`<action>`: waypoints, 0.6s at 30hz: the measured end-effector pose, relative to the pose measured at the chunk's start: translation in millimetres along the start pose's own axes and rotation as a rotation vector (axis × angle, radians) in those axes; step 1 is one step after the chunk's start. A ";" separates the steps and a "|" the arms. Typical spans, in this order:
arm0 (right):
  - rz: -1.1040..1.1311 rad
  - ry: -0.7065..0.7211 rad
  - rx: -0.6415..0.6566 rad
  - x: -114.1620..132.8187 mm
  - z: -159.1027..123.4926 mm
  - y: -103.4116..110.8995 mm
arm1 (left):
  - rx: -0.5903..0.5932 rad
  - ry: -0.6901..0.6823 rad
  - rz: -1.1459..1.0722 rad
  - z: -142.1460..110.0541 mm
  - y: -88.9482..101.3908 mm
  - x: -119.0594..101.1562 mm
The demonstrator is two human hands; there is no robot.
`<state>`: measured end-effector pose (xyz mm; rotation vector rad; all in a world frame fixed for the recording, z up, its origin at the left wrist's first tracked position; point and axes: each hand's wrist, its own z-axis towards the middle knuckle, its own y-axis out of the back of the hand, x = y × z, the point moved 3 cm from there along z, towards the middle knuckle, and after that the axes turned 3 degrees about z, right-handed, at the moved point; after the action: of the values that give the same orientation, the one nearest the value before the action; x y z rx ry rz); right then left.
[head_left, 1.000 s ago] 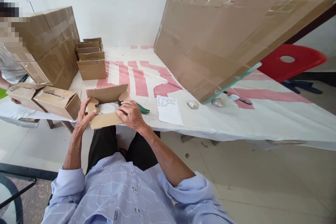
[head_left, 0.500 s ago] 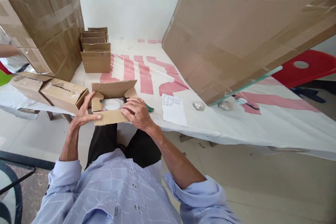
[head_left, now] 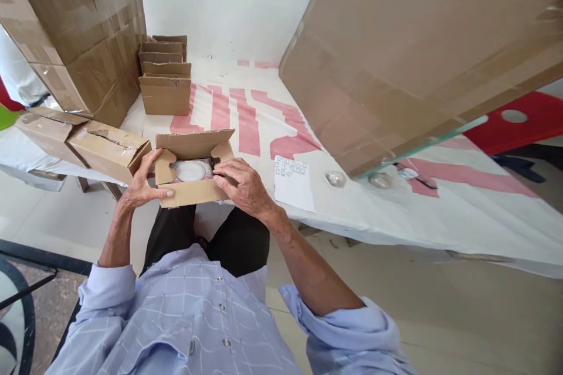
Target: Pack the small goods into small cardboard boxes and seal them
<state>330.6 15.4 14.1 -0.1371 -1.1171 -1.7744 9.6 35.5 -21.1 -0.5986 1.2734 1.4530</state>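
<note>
Grip: left hand point(head_left: 143, 186) holding carton point(head_left: 193, 194); right hand point(head_left: 244, 185) touching, closure unclear.
Carton: likely light, stiff; grasp end walls.

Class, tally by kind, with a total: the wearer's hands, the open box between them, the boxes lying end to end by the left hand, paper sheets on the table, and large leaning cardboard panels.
Left hand and right hand: 2
Open box: 1
End-to-end boxes: 2
Paper sheet: 1
Leaning cardboard panel: 1
Total: 7

Box point(head_left: 193, 194) between hands point(head_left: 141, 186) | item point(head_left: 190, 170) inside box | carton stack point(head_left: 79, 29) behind-left | sheet point(head_left: 292, 188) right | panel point(head_left: 404, 64) right of sheet
</note>
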 end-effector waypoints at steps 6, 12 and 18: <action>0.005 -0.044 0.130 16.2 6.1 4.8 | 0.019 -0.045 0.147 -10.9 -1.9 -12.8; -0.069 -0.161 0.294 20.6 11.4 4.8 | 0.032 -0.018 0.159 -21.2 -12.3 -20.3; -0.096 -0.208 0.442 27.1 25.4 -12.9 | 0.038 -0.015 0.121 -26.7 -26.8 -25.5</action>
<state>297.5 16.7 35.2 0.0013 -1.6633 -1.5782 35.1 -2.1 -17.3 -0.4918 1.3423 1.5265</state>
